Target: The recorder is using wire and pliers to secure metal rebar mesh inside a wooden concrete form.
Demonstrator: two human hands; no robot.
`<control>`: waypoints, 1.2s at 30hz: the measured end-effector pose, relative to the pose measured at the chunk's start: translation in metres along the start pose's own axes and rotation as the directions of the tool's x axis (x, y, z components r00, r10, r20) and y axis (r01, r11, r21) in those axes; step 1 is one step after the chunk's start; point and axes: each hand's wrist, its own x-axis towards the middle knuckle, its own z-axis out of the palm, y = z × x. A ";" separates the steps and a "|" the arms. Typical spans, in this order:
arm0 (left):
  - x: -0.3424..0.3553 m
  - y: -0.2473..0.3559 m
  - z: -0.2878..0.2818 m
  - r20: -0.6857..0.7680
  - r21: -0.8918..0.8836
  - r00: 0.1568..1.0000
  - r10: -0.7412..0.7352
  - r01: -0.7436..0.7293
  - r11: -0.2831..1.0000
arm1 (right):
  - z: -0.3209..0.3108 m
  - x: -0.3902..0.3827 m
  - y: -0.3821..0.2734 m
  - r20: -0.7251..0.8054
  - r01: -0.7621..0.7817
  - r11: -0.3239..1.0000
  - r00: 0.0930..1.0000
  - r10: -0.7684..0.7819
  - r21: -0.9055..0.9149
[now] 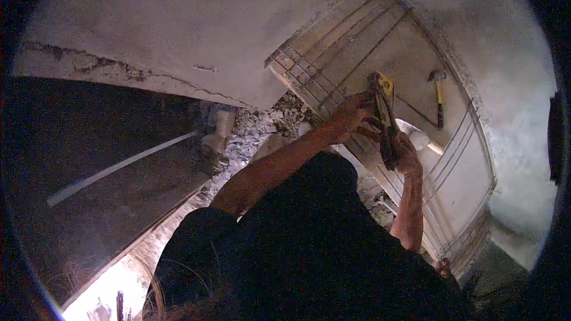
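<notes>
In my right hand [407, 156] is the lower end of a long dark hand tool with a yellow head [385, 84]; its exact kind is too blurred to make out. The fingers of that hand are closed around it. My left hand [352, 117] reaches in from the left, fingers apart, at the side of the tool's middle; whether they press on it is not clear. Under both hands lies a pale panel [470, 184] with thin rods laid across it. Right of the tool, a trowel [416, 135] with a wooden handle rests on the panel.
A hammer [439, 98] with a yellow and black handle lies on the panel's far right part. Broken rubble [262, 125] fills the gap left of the panel. Farther left are a cracked slab edge [125, 74] and a dark recess with a pale strip [125, 166].
</notes>
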 end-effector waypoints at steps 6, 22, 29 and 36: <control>0.011 0.002 -0.004 -0.118 0.195 0.966 0.229 -0.204 0.959 | 0.031 -0.005 -0.043 0.128 -0.099 0.975 0.989 0.075 0.197; 0.000 0.032 -0.012 -0.237 0.791 0.858 0.455 -0.102 0.603 | 0.028 0.039 -0.055 0.248 0.031 0.979 0.968 0.021 -0.203; -0.003 0.040 0.003 -0.296 0.873 0.820 0.490 0.024 0.488 | 0.031 0.034 -0.071 0.263 0.009 0.989 0.964 0.031 -0.149; 0.004 0.025 0.007 -0.010 0.991 0.736 0.677 -0.082 0.103 | 0.045 0.041 -0.098 0.523 0.150 0.983 0.849 -0.075 -0.102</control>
